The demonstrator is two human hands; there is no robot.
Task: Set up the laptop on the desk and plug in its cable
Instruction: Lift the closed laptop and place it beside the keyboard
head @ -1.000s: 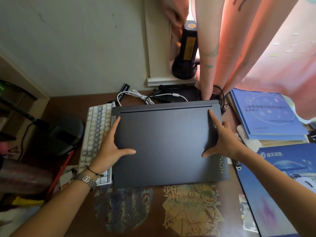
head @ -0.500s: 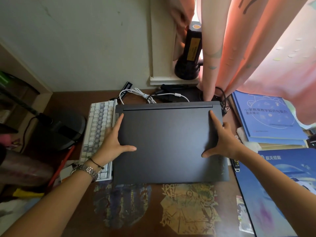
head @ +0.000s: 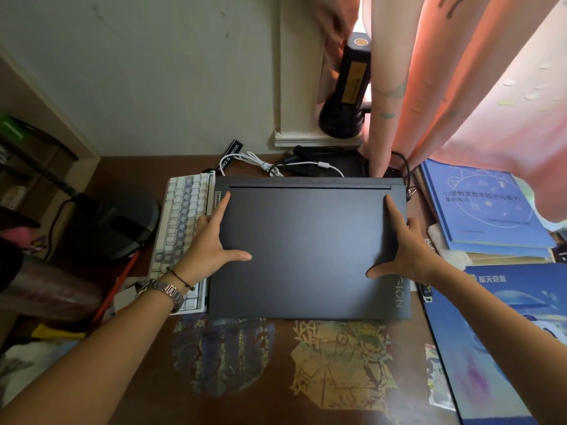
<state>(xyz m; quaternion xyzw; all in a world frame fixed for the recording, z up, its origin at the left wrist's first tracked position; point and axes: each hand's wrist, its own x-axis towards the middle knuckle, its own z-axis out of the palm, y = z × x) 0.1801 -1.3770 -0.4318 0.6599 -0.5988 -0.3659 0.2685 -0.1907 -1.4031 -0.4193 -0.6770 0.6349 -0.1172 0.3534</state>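
My desk [head: 129,378] is brown wood, with two printed pictures on its surface near me. The closed dark laptop [head: 306,250] lies flat on it, mid-desk, its hinge edge toward the wall and its left side overlapping a white keyboard [head: 181,222]. To my right, blue books [head: 484,216] are stacked, with a larger blue booklet [head: 506,348] nearer me. To my left sits a round dark lamp base [head: 119,222], and a dark cylinder lies at the left edge; whether it holds anything I cannot tell. A pink curtain [head: 460,87] hangs over the back right corner, beside a black bottle-like thing [head: 346,96] standing on the sill; its contents are not visible.

My left hand [head: 211,243] is spread flat on the lid's left side, index finger pointing up the edge, thumb stretched inward. My right hand [head: 402,250] mirrors it on the right side, fingers splayed, thumb inward; the other fingers seem to wrap the side edge. A watch [head: 165,292] is on my left wrist.

Behind the laptop, a bundled white cable [head: 264,164] and a black cable [head: 402,167] lie loose on the desk; I cannot tell whether either is plugged in.
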